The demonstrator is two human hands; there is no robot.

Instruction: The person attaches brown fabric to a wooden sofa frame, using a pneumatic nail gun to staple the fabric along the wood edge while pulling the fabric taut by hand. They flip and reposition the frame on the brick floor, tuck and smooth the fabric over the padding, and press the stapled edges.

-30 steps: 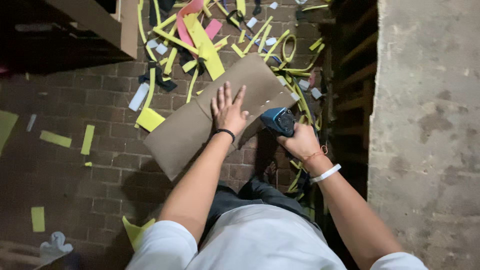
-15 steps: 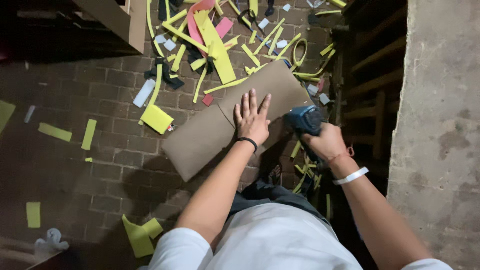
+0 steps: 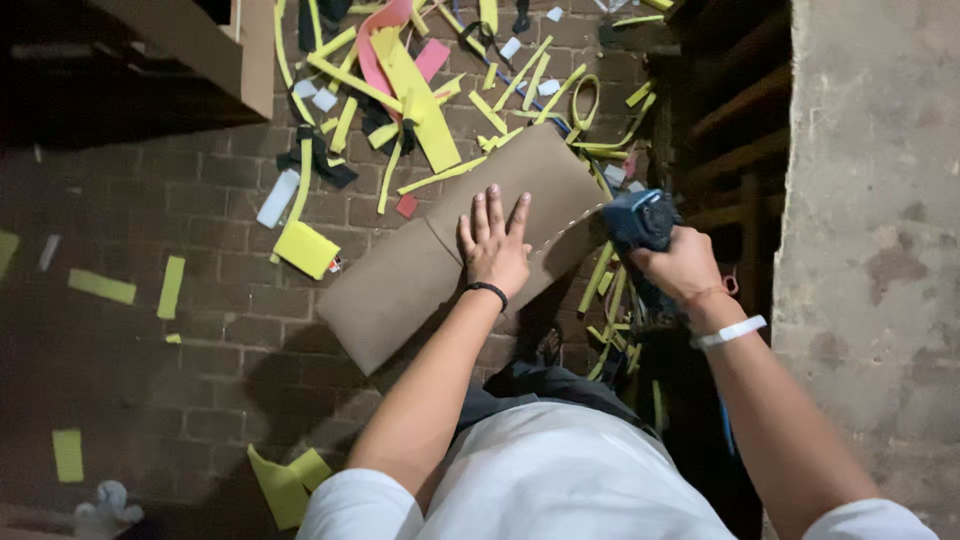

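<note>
A long brown cardboard-like panel (image 3: 400,280) lies tilted across my lap over the brick floor, with a row of small dots near its right end. My left hand (image 3: 494,245) presses flat on it, fingers spread, a black band on the wrist. My right hand (image 3: 682,265) grips a blue power tool (image 3: 640,220) whose nose meets the panel's right edge. A white band and a thin red cord circle that wrist.
Yellow, pink and white foam strips and offcuts (image 3: 420,90) litter the brick floor (image 3: 180,200) beyond the panel. A wooden box corner (image 3: 220,50) stands at the upper left. A rough concrete wall (image 3: 870,200) rises on the right beside dark wooden slats (image 3: 730,130).
My view has shifted, so panel and hands sit further right and lower in the picture. Left hand stays flat on the panel; right hand keeps the tool at the panel's right edge.
</note>
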